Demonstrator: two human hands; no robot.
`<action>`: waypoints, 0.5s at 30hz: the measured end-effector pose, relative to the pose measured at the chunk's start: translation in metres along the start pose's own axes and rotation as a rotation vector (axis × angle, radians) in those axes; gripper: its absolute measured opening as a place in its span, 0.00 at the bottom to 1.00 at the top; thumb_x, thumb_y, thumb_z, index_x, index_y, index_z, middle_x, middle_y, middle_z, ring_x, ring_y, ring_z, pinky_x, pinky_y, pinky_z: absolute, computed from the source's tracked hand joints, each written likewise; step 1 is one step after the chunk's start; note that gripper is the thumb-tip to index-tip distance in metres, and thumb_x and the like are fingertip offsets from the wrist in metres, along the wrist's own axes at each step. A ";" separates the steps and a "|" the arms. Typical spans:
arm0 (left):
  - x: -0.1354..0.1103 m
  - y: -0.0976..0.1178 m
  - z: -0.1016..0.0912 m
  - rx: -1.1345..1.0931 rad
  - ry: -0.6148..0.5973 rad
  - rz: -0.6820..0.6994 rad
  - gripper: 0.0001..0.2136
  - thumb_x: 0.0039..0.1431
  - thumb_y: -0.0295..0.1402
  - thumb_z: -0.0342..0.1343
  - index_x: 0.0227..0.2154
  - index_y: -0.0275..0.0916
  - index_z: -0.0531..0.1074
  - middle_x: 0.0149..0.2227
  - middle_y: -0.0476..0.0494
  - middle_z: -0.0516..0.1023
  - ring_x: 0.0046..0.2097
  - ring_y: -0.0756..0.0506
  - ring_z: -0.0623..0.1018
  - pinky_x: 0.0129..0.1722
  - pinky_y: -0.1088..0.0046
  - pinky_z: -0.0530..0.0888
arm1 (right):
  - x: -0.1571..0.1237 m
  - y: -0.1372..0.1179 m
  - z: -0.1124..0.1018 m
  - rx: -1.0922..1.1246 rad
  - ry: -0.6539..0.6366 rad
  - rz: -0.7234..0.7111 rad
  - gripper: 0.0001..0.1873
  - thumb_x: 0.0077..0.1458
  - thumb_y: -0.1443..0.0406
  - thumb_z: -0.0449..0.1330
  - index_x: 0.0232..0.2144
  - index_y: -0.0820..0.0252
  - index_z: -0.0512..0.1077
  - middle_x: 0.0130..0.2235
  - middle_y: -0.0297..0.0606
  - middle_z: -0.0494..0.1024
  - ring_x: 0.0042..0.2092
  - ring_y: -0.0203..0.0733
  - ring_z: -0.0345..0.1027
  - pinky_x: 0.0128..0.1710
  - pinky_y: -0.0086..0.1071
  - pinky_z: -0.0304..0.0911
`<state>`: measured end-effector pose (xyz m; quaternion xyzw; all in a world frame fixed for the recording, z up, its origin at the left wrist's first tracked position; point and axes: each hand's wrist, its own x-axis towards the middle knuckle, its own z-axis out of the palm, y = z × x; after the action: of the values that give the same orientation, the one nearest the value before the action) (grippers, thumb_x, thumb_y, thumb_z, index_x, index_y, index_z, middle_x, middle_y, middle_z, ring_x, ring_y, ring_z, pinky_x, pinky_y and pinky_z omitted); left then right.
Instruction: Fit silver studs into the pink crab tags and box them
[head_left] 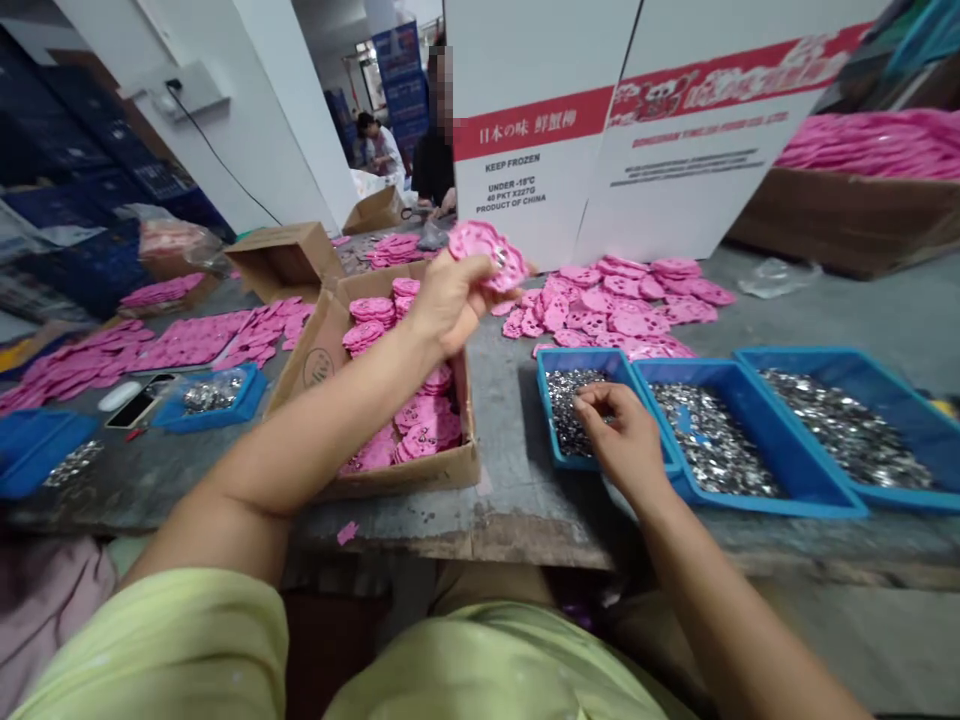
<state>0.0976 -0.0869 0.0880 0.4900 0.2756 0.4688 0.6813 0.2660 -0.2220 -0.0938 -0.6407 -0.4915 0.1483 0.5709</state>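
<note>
My left hand (454, 300) is raised above the far edge of an open cardboard box (469, 420), its fingers closed on a pink scalloped piece (480, 243) with small shiny bits on it. Stacks of similar pink pieces (427, 430) fill the box below my forearm. My right hand (619, 430) is over the smallest blue tray (546, 400), which holds many small shiny metal parts (570, 395). Its thumb and fingertips are pinched together at the parts; whatever is between them is too small to make out.
Two larger blue trays (847, 500) of metal parts stand to the right. Loose pink pieces (622, 300) lie before an upright white carton (540, 180). On the left are more pink pieces (195, 340), a small blue tray (251, 395) and a phone (141, 402). Other people (386, 150) are behind.
</note>
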 end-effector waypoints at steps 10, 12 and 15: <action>0.066 0.006 -0.140 0.353 0.762 -0.016 0.21 0.46 0.16 0.62 0.41 0.40 0.66 0.32 0.50 0.70 0.32 0.52 0.73 0.36 0.72 0.79 | -0.001 0.000 -0.001 0.008 -0.046 0.014 0.11 0.53 0.54 0.60 0.25 0.52 0.70 0.37 0.43 0.80 0.40 0.52 0.72 0.44 0.47 0.66; 0.065 -0.001 -0.145 0.411 0.733 -0.022 0.20 0.44 0.16 0.64 0.37 0.40 0.66 0.30 0.51 0.68 0.32 0.52 0.71 0.36 0.70 0.79 | -0.001 -0.001 -0.002 0.012 -0.049 0.012 0.11 0.53 0.54 0.59 0.25 0.52 0.70 0.37 0.43 0.80 0.39 0.51 0.72 0.44 0.47 0.66; 0.070 -0.007 -0.144 0.537 0.648 -0.022 0.18 0.42 0.18 0.65 0.34 0.40 0.67 0.29 0.51 0.70 0.32 0.50 0.72 0.35 0.69 0.77 | -0.001 -0.003 -0.002 0.005 -0.056 0.010 0.11 0.53 0.54 0.60 0.25 0.51 0.70 0.36 0.42 0.80 0.39 0.51 0.72 0.43 0.46 0.66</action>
<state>0.0086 0.0348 0.0347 0.4744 0.5931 0.5029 0.4127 0.2659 -0.2239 -0.0914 -0.6373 -0.5037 0.1704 0.5578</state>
